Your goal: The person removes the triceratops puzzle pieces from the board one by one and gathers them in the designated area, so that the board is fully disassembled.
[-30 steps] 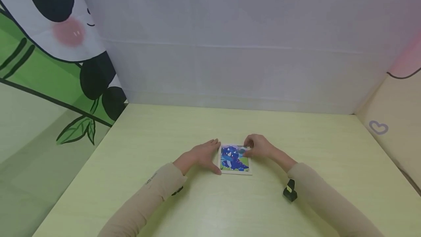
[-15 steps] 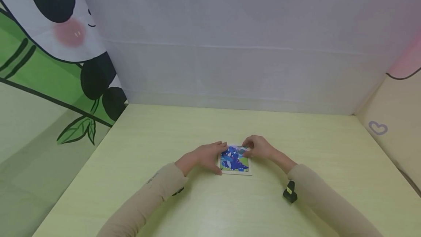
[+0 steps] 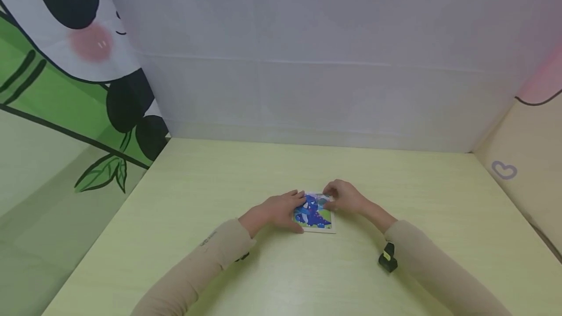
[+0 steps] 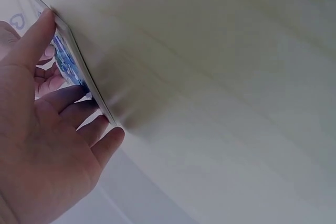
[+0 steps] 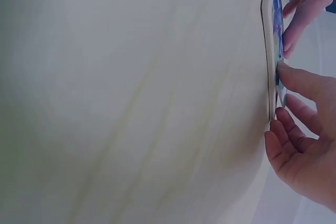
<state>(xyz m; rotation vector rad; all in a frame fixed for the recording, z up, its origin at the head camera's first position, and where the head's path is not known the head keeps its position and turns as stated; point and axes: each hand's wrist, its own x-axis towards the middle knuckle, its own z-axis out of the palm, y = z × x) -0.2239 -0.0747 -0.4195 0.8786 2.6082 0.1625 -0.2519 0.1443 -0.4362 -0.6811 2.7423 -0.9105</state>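
In the head view a small square board [image 3: 319, 231] with a pale rim lies on the table, bearing a blue dinosaur picture [image 3: 312, 214]. My left hand [image 3: 277, 211] lies over its left side, thumb at the near edge and fingertips on the picture. At the far right corner, my right hand [image 3: 346, 197] pinches a thin picture piece [image 5: 282, 97] between thumb and index finger; the right wrist view shows the piece slightly tilted off the board. In the left wrist view, the left hand [image 4: 50, 129] spans the board [image 4: 84, 72] with extended fingers.
The pale wooden table [image 3: 281, 277] extends around the board. A grey-white cloth [image 3: 281, 96] hangs behind it, with a panda-printed panel [image 3: 127, 101] on the left and a beige panel [image 3: 527, 179] on the right. A black wrist device [image 3: 388, 258] sits under the right sleeve.
My left hand has shifted rightward, from the board's left edge to over the picture's left part. My right hand stays at the far right corner, almost unmoved.
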